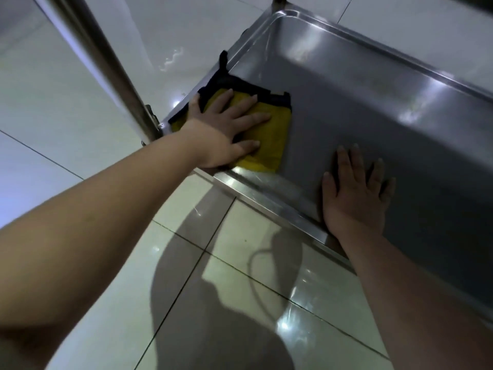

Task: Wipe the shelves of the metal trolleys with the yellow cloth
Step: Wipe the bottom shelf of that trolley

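Note:
A low steel trolley shelf (360, 97) with a raised rim fills the upper right of the head view. In its near left corner lies the yellow cloth (269, 140), edged in dark fabric. My left hand (226, 129) presses flat on the cloth with fingers spread and straight. My right hand (357, 193) rests flat on the bare shelf surface to the right of the cloth, fingers straight, holding nothing. The hand covers part of the cloth.
A metal trolley post (112, 73) rises at the left corner of the shelf. Glossy tiled floor (213, 276) surrounds the trolley, with my shadow on it. The shelf's front rim (266, 193) runs diagonally under both wrists.

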